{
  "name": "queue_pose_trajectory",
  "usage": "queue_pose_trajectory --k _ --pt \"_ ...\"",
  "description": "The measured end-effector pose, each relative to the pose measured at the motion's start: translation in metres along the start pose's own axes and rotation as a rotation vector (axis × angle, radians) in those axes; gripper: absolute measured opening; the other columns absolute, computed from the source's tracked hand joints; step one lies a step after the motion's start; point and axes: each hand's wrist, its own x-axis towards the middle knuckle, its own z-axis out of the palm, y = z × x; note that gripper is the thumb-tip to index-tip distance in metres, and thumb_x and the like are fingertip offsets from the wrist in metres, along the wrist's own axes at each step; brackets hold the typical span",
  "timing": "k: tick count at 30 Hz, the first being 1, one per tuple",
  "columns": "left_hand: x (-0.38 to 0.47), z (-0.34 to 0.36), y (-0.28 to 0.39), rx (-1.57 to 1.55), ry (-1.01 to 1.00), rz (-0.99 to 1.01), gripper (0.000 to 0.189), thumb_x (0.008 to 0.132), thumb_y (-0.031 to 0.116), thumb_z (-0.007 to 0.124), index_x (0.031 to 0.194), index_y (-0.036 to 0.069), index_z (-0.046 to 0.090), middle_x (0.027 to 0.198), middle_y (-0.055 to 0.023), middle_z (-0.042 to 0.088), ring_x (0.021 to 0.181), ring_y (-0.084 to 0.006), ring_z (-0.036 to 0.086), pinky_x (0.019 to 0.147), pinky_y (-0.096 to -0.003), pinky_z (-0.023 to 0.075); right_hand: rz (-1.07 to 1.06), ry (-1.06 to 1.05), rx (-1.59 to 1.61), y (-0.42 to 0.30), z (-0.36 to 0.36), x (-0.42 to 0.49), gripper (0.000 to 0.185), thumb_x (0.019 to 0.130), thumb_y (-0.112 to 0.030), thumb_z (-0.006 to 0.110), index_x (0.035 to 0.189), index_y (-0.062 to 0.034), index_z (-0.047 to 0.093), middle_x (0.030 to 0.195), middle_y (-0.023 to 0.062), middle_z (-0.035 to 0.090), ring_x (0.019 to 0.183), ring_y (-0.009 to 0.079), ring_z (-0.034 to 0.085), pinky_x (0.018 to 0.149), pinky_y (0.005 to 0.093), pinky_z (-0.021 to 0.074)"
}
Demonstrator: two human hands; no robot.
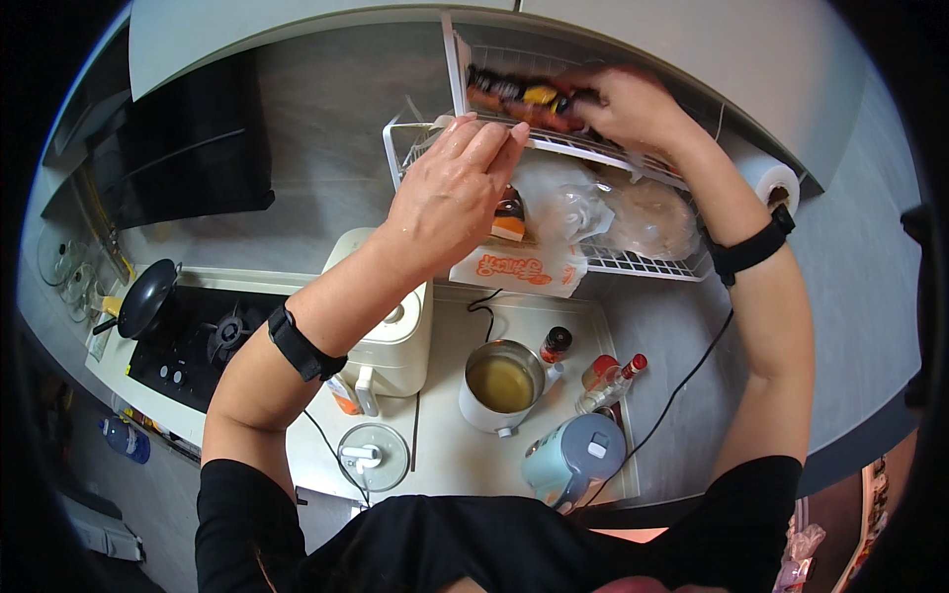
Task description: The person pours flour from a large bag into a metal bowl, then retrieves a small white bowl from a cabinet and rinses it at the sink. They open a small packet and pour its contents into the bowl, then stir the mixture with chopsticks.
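Note:
My right hand (626,111) reaches into the upper level of a white wire rack (574,150), its fingers on dark food packets (523,96) with yellow and red parts; motion blurs them, so a firm grip cannot be told. My wet left hand (460,181) is raised at the rack's left side, fingers bent towards its upper rail; whether it holds anything is hidden. On the lower level lie clear plastic bags (567,204), a printed white bag (519,270) and an orange-and-black package (508,215). Below, an electric pot (503,382) holds yellowish liquid.
A cream air fryer (400,348) stands under my left forearm. Near the pot are a glass lid (374,456), a blue kettle (574,452), a dark-capped jar (556,342) and a red-capped bottle (615,382). A black wok (148,300) sits by the gas hob (204,345). Cables cross the counter.

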Motion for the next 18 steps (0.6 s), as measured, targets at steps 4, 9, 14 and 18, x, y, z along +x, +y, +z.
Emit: queue_pose_trajectory --k 4,9,14,18 --pt "-0.003 -0.003 0.003 -0.034 0.001 -0.009 0.046 0.081 0.007 0.063 0.124 -0.005 0.053 0.114 -0.0138 0.054 0.109 -0.03 0.052 0.098 -0.041 0.0412 0.13 0.334 -0.066 0.017 0.011 0.002 0.032 0.086 -0.025 0.052 0.113 -0.0113 0.064 0.096 0.0197 0.066 0.089 0.0377 0.063 0.081 0.0449 0.0512" --pt "-0.004 -0.009 0.01 -0.014 -0.002 -0.03 0.051 0.079 0.009 0.065 0.125 -0.006 0.051 0.12 -0.0163 0.052 0.114 -0.0317 0.05 0.099 -0.0422 0.0409 0.125 0.464 -0.166 0.026 0.024 0.006 0.029 0.085 -0.021 0.054 0.109 -0.0105 0.065 0.091 0.0209 0.066 0.084 0.0404 0.063 0.077 0.0487 0.0515" --pt "-0.005 -0.014 0.017 -0.054 -0.035 -0.074 0.057 0.074 0.01 0.067 0.126 -0.006 0.05 0.122 -0.0168 0.051 0.118 -0.0329 0.048 0.103 -0.0432 0.0384 0.119 0.495 -0.144 0.012 0.022 0.005 0.027 0.084 -0.019 0.055 0.107 -0.0095 0.065 0.089 0.0204 0.066 0.082 0.0411 0.063 0.074 0.0491 0.0522" --pt "-0.005 -0.018 0.02 -0.052 -0.054 -0.111 0.06 0.073 0.012 0.068 0.127 -0.006 0.05 0.125 -0.0184 0.05 0.121 -0.0339 0.046 0.106 -0.044 0.0352 0.22 0.295 -0.122 -0.018 0.021 0.004 0.023 0.083 -0.014 0.054 0.1 -0.0039 0.066 0.087 0.0237 0.065 0.084 0.042 0.063 0.074 0.047 0.0525"
